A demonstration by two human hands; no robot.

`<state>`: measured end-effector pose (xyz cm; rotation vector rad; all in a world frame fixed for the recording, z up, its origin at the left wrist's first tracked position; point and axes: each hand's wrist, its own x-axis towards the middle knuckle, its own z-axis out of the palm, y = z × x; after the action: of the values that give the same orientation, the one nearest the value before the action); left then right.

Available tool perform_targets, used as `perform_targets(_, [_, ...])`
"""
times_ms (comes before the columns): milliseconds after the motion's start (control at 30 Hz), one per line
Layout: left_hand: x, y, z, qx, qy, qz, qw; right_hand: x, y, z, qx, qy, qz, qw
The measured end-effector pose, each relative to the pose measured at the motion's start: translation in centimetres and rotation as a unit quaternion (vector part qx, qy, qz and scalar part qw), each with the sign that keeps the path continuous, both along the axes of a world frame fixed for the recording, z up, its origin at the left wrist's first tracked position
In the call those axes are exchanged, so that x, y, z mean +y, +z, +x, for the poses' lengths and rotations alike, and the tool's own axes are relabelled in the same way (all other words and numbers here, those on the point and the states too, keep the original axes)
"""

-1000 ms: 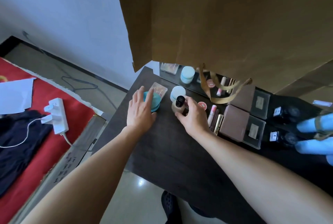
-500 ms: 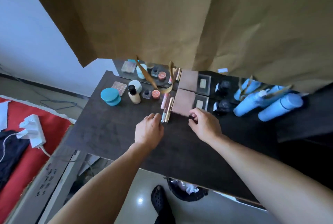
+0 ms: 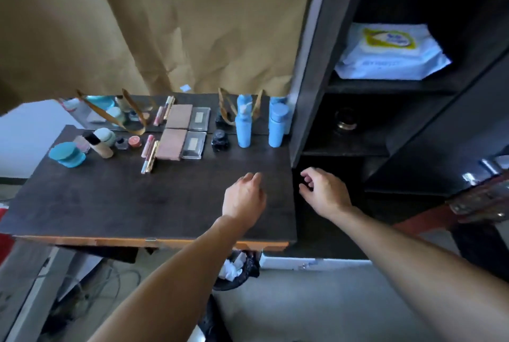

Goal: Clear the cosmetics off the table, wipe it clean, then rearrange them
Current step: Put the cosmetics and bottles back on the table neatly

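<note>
Since the cosmetics (image 3: 172, 144) stand ranged along the mirror (image 3: 205, 99), seemingly arranged already, the left hand (image 3: 243, 198) and right hand (image 3: 325, 193) hover loosely curled, holding nothing.

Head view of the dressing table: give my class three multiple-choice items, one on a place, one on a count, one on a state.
1. Where on the table does the round teal jar stand?
A) far left end
B) far right end
C) front edge, middle

2. How many light-blue bottles stand on the table, reflections aside?
A) one
B) two
C) four

3. What do the left hand and the right hand hold?
A) a bottle each
B) a cloth
C) nothing

Answers:
1 A, it is the leftmost item in the row.
2 B, a pair stands upright near the right end.
3 C, the fingers of both curl loosely around nothing.
</note>
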<state>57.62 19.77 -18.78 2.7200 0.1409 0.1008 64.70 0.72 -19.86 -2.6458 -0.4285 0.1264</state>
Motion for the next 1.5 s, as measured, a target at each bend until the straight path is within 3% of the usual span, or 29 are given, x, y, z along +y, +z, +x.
perform_targets(367, [-11.2, 2.1, 6.3, 0.012, -0.103, -0.006, 0.995, -11.5, 3.2, 5.2, -0.037, -0.115, 0.015, 0.992])
perform_targets(667, [-13.3, -1.6, 14.2, 0.036, -0.129, 0.078, 0.988, -10.7, 3.2, 15.0, -0.021, -0.117, -0.025, 0.993])
perform_targets(900, [-12.7, -6.0, 16.0, 0.074, -0.145, 0.153, 0.975, -8.1, 0.4, 20.5, 0.045, -0.115, -0.023, 0.992])
perform_targets(1300, [-12.9, -7.8, 15.2, 0.072, -0.149, 0.214, 0.963, -9.0, -0.9, 19.4, 0.043, -0.122, -0.064, 0.99])
perform_targets(1500, [-12.7, -5.3, 11.9, 0.076, -0.113, 0.16, 0.978, -10.4, 0.0, 16.3, 0.082, -0.114, -0.049, 0.989])
